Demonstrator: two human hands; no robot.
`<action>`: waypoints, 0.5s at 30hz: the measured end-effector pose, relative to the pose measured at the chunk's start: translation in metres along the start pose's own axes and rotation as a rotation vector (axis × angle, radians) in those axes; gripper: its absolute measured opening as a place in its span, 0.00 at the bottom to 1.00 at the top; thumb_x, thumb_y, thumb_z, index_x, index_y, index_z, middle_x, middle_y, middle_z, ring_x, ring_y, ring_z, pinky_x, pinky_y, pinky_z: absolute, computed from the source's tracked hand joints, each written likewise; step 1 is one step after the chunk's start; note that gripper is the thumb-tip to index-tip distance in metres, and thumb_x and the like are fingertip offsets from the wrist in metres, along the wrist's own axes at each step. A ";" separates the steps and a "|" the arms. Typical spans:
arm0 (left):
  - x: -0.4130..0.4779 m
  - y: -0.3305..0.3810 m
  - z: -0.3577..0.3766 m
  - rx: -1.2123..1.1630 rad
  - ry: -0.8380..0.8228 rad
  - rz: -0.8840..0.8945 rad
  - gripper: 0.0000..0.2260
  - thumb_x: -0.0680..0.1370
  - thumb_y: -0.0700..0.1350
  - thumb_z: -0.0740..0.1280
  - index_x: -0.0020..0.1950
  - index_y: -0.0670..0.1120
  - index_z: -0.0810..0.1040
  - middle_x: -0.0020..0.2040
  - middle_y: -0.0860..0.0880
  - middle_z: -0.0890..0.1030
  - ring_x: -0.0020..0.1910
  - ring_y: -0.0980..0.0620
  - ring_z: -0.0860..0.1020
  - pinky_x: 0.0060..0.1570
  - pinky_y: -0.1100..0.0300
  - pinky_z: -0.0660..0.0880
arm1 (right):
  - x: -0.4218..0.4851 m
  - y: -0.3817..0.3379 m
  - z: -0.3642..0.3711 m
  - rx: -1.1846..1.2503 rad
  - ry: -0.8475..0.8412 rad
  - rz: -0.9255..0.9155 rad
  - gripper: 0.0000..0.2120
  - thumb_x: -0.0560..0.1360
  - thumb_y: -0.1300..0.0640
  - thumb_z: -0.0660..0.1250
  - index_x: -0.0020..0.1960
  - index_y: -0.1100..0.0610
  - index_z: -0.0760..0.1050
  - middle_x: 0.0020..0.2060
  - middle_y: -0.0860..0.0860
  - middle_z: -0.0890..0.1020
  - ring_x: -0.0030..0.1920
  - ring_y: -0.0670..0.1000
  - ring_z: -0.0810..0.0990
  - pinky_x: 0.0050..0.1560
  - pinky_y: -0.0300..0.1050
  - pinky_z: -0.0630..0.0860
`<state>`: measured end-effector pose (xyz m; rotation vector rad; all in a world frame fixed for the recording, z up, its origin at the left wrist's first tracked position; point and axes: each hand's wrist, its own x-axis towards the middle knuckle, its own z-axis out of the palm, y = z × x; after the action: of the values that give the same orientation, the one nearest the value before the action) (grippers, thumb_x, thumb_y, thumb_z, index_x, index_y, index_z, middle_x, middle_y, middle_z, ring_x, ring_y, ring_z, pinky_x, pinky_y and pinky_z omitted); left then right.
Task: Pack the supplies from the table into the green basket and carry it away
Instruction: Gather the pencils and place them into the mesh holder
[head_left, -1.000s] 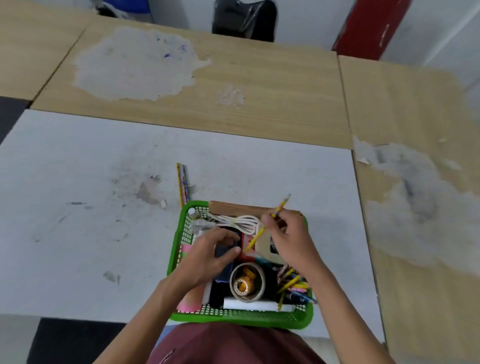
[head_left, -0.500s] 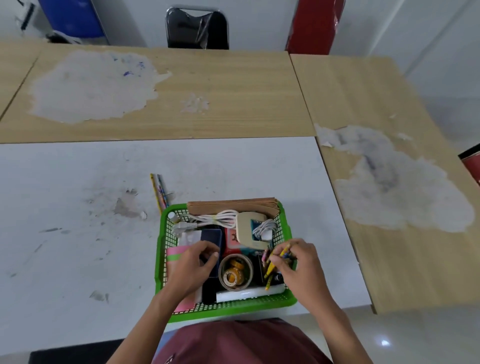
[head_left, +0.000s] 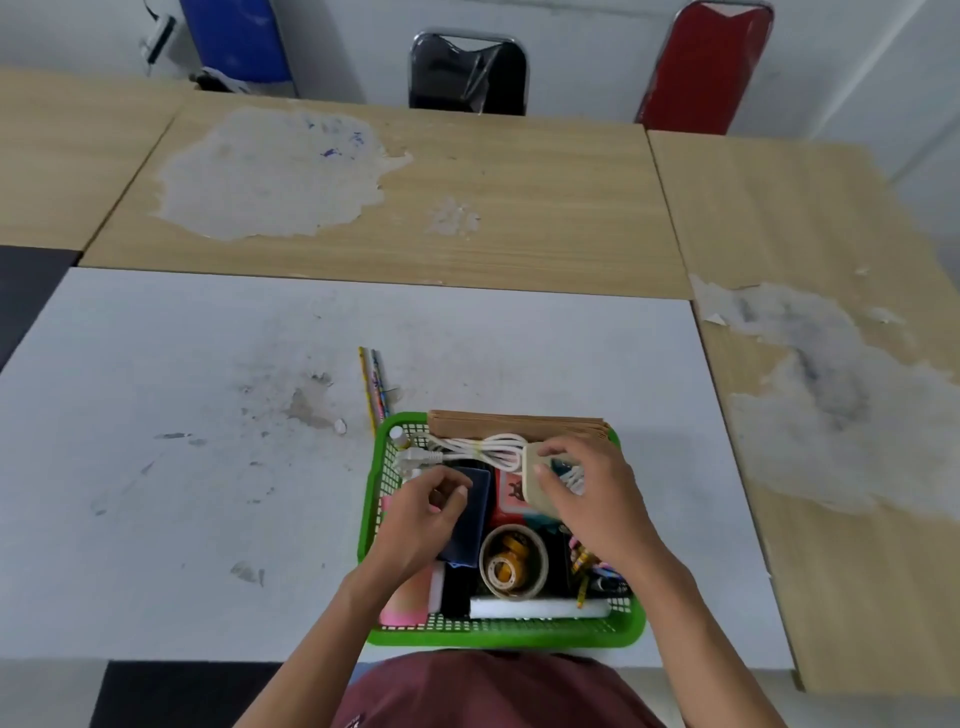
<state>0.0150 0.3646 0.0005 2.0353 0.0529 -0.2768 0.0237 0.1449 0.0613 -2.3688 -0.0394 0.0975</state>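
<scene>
Inside the green basket (head_left: 498, 636), under both hands | right hand (head_left: 597, 499) has left the packed pencils (head_left: 584, 561), now grips the charger (head_left: 535, 486) | left hand (head_left: 421, 519) grips the blue case (head_left: 470, 514) | loose pencils (head_left: 374, 384) beyond fingertips remain unpacked.

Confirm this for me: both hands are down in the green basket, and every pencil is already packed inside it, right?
Not quite. Both hands are in the green basket, the left hand holding a dark blue case, the right hand gripping a beige power strip, but the head view shows a few pencils lying on the white table beyond its far left corner.
</scene>
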 end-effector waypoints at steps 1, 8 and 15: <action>0.003 0.001 -0.005 -0.006 0.038 -0.006 0.05 0.79 0.41 0.68 0.48 0.49 0.81 0.37 0.55 0.80 0.37 0.60 0.76 0.37 0.69 0.70 | 0.012 -0.008 0.003 -0.017 -0.050 -0.019 0.08 0.78 0.50 0.69 0.56 0.46 0.80 0.53 0.39 0.81 0.56 0.40 0.74 0.62 0.46 0.73; 0.030 -0.019 -0.058 -0.039 0.249 -0.127 0.05 0.79 0.40 0.66 0.46 0.48 0.81 0.31 0.52 0.75 0.28 0.58 0.71 0.30 0.67 0.68 | 0.083 -0.058 0.058 -0.134 -0.365 -0.078 0.14 0.80 0.46 0.64 0.64 0.47 0.76 0.63 0.43 0.79 0.63 0.47 0.76 0.60 0.48 0.74; 0.068 -0.059 -0.090 0.210 0.304 -0.327 0.04 0.79 0.44 0.64 0.48 0.47 0.78 0.39 0.51 0.80 0.38 0.50 0.77 0.38 0.58 0.71 | 0.113 -0.065 0.146 -0.379 -0.497 0.070 0.22 0.86 0.46 0.49 0.79 0.44 0.59 0.80 0.48 0.58 0.80 0.57 0.49 0.73 0.73 0.41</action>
<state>0.0876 0.4657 -0.0266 2.2599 0.5704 -0.1783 0.1241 0.2995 -0.0047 -2.6617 -0.2303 0.7702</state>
